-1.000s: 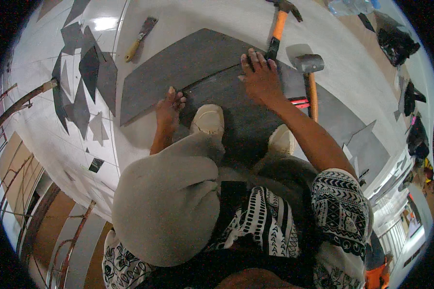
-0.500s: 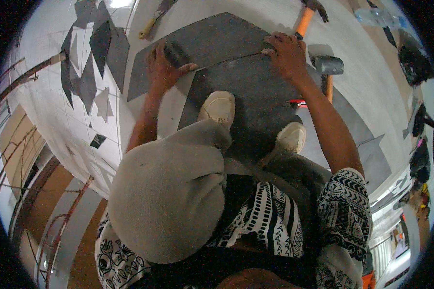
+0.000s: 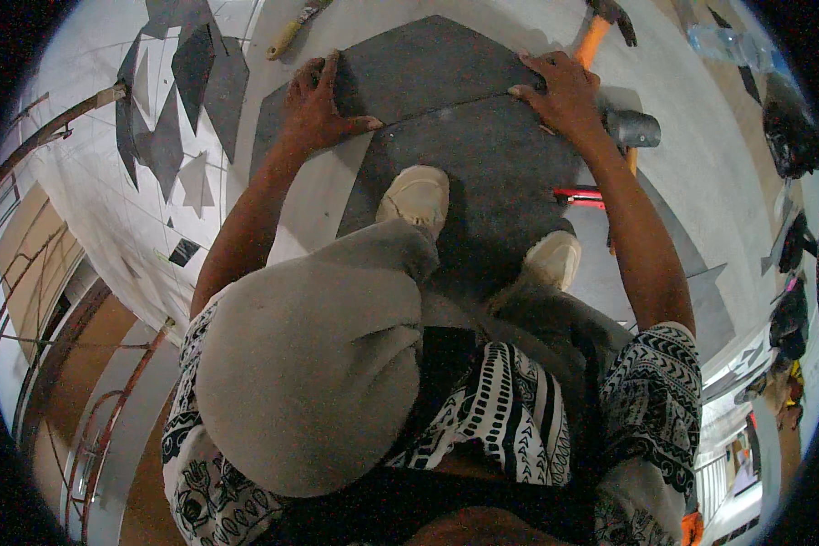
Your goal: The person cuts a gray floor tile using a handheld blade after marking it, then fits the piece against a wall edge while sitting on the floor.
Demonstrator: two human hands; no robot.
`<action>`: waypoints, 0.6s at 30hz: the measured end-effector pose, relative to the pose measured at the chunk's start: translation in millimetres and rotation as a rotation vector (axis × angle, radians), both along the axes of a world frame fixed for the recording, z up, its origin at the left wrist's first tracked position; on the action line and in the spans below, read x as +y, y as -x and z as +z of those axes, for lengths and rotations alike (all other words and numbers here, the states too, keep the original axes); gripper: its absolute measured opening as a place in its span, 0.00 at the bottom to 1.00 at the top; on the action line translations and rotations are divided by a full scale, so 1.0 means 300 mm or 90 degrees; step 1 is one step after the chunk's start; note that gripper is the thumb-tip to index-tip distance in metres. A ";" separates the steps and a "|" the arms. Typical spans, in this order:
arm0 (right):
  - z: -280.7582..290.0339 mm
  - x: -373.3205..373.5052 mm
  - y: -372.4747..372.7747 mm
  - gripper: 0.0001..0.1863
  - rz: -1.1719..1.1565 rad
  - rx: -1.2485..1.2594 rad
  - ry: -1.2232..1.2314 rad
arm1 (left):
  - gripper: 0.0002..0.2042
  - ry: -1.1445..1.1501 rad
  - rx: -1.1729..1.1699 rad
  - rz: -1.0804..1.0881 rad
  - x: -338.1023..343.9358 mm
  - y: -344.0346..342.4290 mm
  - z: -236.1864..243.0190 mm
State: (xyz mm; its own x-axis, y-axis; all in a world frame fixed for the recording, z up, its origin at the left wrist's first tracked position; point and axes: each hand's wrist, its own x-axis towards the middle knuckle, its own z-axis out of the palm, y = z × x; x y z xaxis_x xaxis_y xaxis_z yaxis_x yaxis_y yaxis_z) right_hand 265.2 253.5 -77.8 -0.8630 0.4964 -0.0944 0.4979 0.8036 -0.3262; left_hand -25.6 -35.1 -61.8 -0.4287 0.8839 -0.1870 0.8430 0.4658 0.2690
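While the left hand [image 3: 313, 115] rests on the panel [image 3: 432, 71], thumb spread, the right hand [image 3: 566, 96] touches it, thumb and fingers apart.

Lt-grey flr [image 3: 701, 182] runs thru ctr & R of frame, dim-ish. Upper L: whiter, brighter surface [image 3: 82, 173] w/ thin straight lines. Far L & lower L: rusty metal bars [image 3: 64, 119], some curved, plus tan panel [image 3: 29, 246] behind, approx. mid-ht. Lower R: v. bright patch [image 3: 746, 500] w/ white slats [image 3: 721, 491]; can't tell if window.
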 end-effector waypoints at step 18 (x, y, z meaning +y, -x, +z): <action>0.018 -0.037 -0.084 0.32 0.069 -0.045 -0.052 | 0.72 -0.007 0.008 0.001 -0.024 -0.086 0.009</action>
State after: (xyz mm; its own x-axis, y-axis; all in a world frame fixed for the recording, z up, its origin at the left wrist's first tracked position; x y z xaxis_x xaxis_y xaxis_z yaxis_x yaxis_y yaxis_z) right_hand 290.5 242.5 -72.4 -0.9048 0.4088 -0.1194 0.4256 0.8767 -0.2242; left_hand 0.3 -42.4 -59.0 -0.4326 0.8850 -0.1722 0.8454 0.4646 0.2635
